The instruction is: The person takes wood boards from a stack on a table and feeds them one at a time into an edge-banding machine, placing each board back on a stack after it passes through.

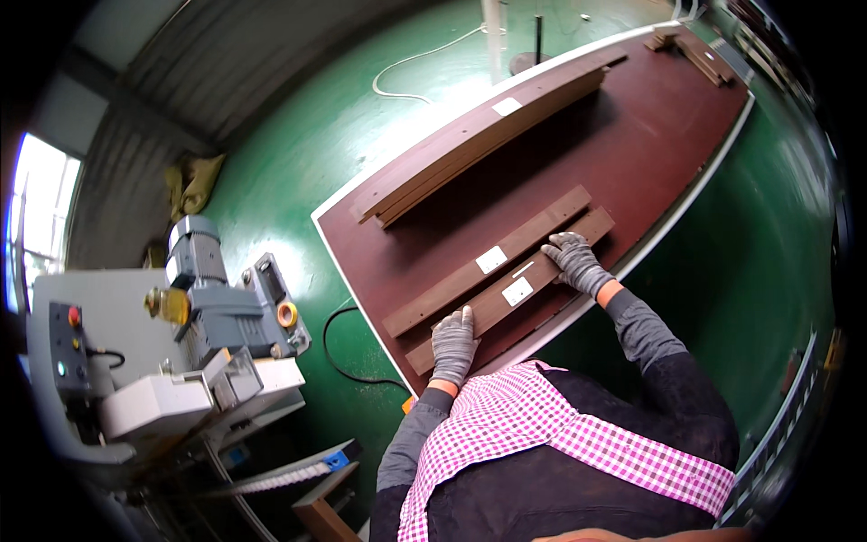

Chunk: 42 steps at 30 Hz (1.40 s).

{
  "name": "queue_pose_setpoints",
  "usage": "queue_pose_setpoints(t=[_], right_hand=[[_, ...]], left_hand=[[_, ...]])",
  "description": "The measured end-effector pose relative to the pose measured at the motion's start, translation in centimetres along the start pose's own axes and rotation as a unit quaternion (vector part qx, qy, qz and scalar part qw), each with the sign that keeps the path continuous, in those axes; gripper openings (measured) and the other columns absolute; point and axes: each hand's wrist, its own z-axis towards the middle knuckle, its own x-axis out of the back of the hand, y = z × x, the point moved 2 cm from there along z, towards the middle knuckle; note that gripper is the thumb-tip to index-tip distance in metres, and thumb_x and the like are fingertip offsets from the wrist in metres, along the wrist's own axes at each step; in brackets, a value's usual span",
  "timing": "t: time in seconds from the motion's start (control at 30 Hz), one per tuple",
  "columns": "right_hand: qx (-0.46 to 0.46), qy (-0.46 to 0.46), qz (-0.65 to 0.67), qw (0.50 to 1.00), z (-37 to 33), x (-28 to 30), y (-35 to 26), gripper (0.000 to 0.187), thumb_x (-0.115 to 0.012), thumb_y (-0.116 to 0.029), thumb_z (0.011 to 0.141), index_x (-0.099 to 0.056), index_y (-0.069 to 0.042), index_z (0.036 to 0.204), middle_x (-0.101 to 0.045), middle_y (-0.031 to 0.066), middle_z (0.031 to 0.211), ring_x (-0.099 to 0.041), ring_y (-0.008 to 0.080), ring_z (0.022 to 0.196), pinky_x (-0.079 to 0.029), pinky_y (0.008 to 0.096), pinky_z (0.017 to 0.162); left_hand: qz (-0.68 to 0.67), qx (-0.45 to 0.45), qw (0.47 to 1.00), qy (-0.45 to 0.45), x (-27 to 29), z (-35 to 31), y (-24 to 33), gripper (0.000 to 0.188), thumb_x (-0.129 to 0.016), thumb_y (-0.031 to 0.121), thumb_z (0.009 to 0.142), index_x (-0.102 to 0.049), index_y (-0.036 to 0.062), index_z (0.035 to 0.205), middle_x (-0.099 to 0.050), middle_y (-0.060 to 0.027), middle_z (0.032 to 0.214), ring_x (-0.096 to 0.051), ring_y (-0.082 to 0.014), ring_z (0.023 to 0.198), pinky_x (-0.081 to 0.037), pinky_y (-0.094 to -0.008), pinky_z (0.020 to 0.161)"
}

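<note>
Two long brown wooden strips lie side by side on a dark red-brown table (632, 154). My left hand (453, 341), in a grey glove, rests on the near end of the closer strip (506, 294). My right hand (574, 260), also gloved, presses on the same strip further along, fingers curled over its edge. The second strip (488, 260) lies just beyond, untouched. Both strips carry small white labels.
A stack of longer wooden boards (479, 149) lies across the far side of the table. More wood pieces (691, 50) sit at the far end. A grey machine with a motor (212, 298) stands to the left on the green floor; cables trail there.
</note>
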Motion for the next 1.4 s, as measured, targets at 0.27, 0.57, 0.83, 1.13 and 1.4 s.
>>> queue_pose_setpoints(t=[0.27,0.57,0.83,1.13,1.4], right_hand=[[0.023,0.033,-0.008,0.999,2.8,1.9,-1.1,0.082,-0.087,-0.019,0.056,-0.053,-0.014,0.13,-0.05,0.0157,0.136,-0.046,0.0357,0.128,-0.038,0.0448,0.108],[0.098,0.029,0.154,0.983,4.1,3.4,-11.2,0.065,-0.082,-0.009,0.061,-0.059,-0.004,0.122,-0.058,0.0193,0.125,-0.053,0.0371,0.118,-0.041,0.044,0.105],[0.246,-0.009,0.236,0.94,5.9,7.0,-27.6,0.048,-0.077,-0.004,0.067,-0.063,-0.005,0.113,-0.063,0.0168,0.114,-0.058,0.0367,0.108,-0.045,0.0436,0.098],[0.313,-0.068,0.211,0.924,9.2,6.0,-40.4,0.036,-0.076,-0.007,0.069,-0.066,-0.006,0.104,-0.066,0.0148,0.106,-0.06,0.0361,0.101,-0.047,0.0444,0.093],[0.358,-0.093,0.196,0.908,9.3,5.1,-49.8,0.037,-0.076,-0.01,0.071,-0.067,-0.006,0.106,-0.066,0.0157,0.107,-0.061,0.0364,0.1,-0.048,0.0451,0.091]], left_hand=[[-0.044,0.061,0.997,0.01,0.5,1.6,-1.0,0.066,-0.082,0.027,0.065,-0.053,0.0104,0.122,-0.061,-0.0103,0.107,-0.06,-0.0283,0.104,-0.047,-0.0431,0.088],[-0.183,0.016,0.972,0.146,3.2,-6.2,-6.1,0.065,-0.069,0.028,0.083,-0.047,0.0002,0.137,-0.053,-0.0189,0.135,-0.051,-0.0339,0.125,-0.038,-0.0445,0.108],[-0.048,0.254,0.81,0.527,11.0,-23.6,-17.1,0.041,-0.067,0.015,0.088,-0.059,0.0031,0.125,-0.064,-0.0172,0.116,-0.062,-0.0352,0.106,-0.05,-0.0437,0.094],[0.085,0.548,0.656,0.512,11.6,-45.4,-32.5,0.064,-0.071,0.013,0.082,-0.046,0.008,0.141,-0.052,-0.0176,0.136,-0.051,-0.0352,0.125,-0.041,-0.0433,0.108],[0.144,0.696,0.612,0.347,10.0,-59.0,-42.6,0.085,-0.073,0.022,0.077,-0.03,0.0074,0.149,-0.032,-0.0181,0.151,-0.032,-0.0384,0.139,-0.028,-0.0495,0.116]])
